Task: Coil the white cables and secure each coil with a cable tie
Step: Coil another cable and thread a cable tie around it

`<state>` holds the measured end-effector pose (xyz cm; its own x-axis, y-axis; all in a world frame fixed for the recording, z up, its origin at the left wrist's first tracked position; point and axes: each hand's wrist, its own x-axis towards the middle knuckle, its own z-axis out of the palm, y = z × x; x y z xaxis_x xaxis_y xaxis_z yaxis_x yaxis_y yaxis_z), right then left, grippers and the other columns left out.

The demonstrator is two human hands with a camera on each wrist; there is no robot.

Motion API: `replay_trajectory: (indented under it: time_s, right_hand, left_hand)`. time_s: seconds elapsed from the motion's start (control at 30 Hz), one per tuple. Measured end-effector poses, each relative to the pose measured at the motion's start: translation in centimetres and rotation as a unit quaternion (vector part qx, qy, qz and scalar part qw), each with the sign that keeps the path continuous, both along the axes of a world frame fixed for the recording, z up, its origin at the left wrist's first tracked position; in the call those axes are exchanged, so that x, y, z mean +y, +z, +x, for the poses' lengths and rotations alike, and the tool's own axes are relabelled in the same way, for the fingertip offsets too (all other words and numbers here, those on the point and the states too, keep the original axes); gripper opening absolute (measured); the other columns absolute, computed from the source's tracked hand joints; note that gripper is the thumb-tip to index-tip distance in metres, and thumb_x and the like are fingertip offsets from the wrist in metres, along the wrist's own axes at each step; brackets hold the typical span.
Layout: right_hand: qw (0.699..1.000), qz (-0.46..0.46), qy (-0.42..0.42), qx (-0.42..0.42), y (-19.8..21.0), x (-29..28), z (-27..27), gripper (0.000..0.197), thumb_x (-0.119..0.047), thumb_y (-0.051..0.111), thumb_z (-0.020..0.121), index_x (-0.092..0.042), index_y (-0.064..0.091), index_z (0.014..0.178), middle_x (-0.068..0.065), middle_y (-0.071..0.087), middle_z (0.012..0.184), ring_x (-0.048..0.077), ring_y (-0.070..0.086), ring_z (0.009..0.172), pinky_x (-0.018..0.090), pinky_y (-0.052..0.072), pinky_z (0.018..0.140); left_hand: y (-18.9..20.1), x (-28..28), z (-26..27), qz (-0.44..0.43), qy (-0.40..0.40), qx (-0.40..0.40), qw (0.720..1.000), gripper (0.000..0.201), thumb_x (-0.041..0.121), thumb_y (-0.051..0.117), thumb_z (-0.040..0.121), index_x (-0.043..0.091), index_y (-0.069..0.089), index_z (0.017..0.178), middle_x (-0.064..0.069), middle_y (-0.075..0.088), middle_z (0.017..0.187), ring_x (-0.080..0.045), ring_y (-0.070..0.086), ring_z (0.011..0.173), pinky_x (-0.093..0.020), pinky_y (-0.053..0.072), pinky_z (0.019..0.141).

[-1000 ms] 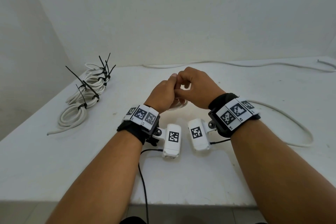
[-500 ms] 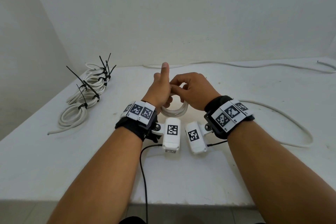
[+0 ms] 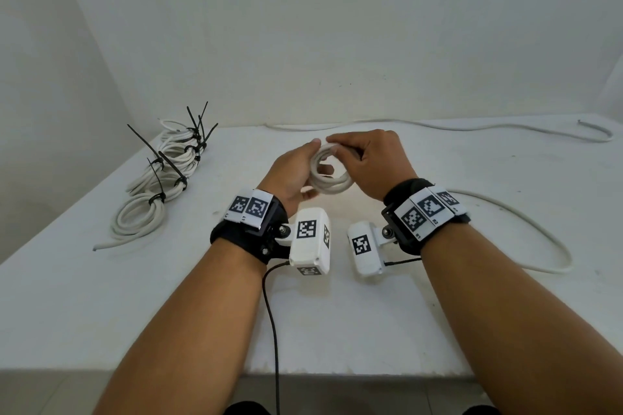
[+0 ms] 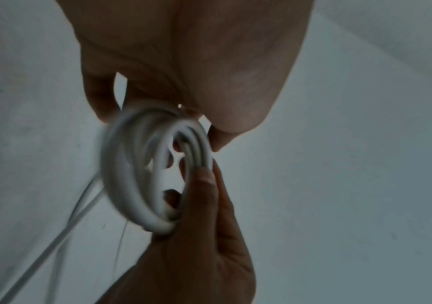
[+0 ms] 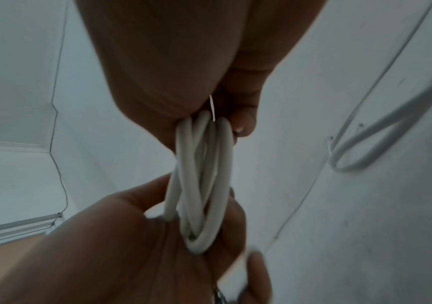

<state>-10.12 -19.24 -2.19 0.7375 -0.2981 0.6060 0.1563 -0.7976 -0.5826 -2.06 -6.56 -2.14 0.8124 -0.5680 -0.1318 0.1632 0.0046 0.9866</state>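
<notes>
A small coil of white cable (image 3: 332, 183) is held up over the table between both hands. My left hand (image 3: 303, 165) grips its left side, thumb on the far edge. My right hand (image 3: 350, 152) arches over the top and pinches the far right side. In the left wrist view the coil (image 4: 131, 185) is blurred, with fingers on both of its edges. In the right wrist view the coil's turns (image 5: 201, 185) run from the right fingertips down into the left palm. The cable's loose tail (image 3: 526, 222) trails off to the right on the table.
Several tied white coils (image 3: 141, 219) with black cable ties (image 3: 156, 199) lie at the left of the white table (image 3: 101, 296). The loose cable runs along the back edge (image 3: 472, 126) by the wall. A black wire (image 3: 273, 330) hangs from the left wrist camera.
The hands moved apart and a little farther out. The left thumb, raised half a second ago, is back on the coil. The coil now shows as an open ring between the hands.
</notes>
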Motion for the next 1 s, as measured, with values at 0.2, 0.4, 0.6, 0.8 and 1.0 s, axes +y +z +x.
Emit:
replay_trajectory:
  time_s: [0.2, 0.4, 0.6, 0.8, 1.0]
  right_hand:
    - [0.998, 0.011, -0.062, -0.004, 0.3, -0.2, 0.1, 0.022, -0.020, 0.062, 0.094, -0.013, 0.076, 0.109, -0.001, 0.073, 0.078, 0.004, 0.053, 0.063, 0.018, 0.047, 0.076]
    - [0.995, 0.055, -0.079, -0.002, -0.1, 1.3, -1.0, 0.023, -0.021, 0.058, 0.096, -0.013, 0.075, 0.109, 0.005, 0.076, 0.090, 0.020, 0.065, 0.083, 0.036, 0.049, 0.092]
    - [0.980, 0.123, -0.156, -0.003, -0.3, -1.5, -4.3, 0.031, -0.027, 0.054, 0.098, -0.008, 0.074, 0.084, 0.007, 0.066, 0.065, 0.024, 0.058, 0.065, 0.028, 0.042, 0.061]
    - [0.964, 0.145, -0.223, -0.012, -1.2, -6.3, -10.1, 0.027, -0.025, 0.053, 0.098, -0.018, 0.078, 0.090, 0.002, 0.073, 0.073, 0.021, 0.063, 0.073, 0.030, 0.047, 0.075]
    - [0.963, 0.185, -0.195, 0.023, -0.1, -10.7, -15.9, 0.018, -0.031, 0.064, 0.093, -0.021, 0.079, 0.095, -0.001, 0.075, 0.076, 0.017, 0.070, 0.066, 0.035, 0.060, 0.070]
  left_hand:
    - [0.4, -0.7, -0.2, -0.199, -0.006, 0.189, 0.962, 0.018, 0.015, 0.046, 0.101, 0.005, 0.056, 0.089, -0.006, 0.050, 0.061, -0.015, 0.052, 0.050, -0.031, 0.054, 0.065]
    - [0.6, -2.2, -0.7, -0.095, 0.037, 0.031, 0.994, 0.026, 0.028, 0.063, 0.094, 0.010, 0.058, 0.075, 0.002, 0.036, 0.055, -0.011, 0.034, 0.043, -0.023, 0.036, 0.045]
    - [1.3, -6.6, -3.6, -0.046, 0.004, -0.122, 0.991, 0.017, 0.025, 0.068, 0.090, 0.014, 0.065, 0.078, 0.001, 0.053, 0.063, -0.011, 0.044, 0.043, -0.023, 0.044, 0.051]
    - [1.5, -12.6, -8.0, 0.023, -0.111, -0.199, 0.973, 0.023, 0.027, 0.058, 0.096, 0.011, 0.070, 0.086, -0.009, 0.072, 0.089, -0.006, 0.052, 0.045, -0.026, 0.045, 0.053]
    - [1.0, -17.5, -11.8, 0.002, -0.132, -0.178, 0.975, 0.020, 0.025, 0.065, 0.092, 0.013, 0.071, 0.077, -0.006, 0.069, 0.077, -0.011, 0.049, 0.046, -0.025, 0.046, 0.054]
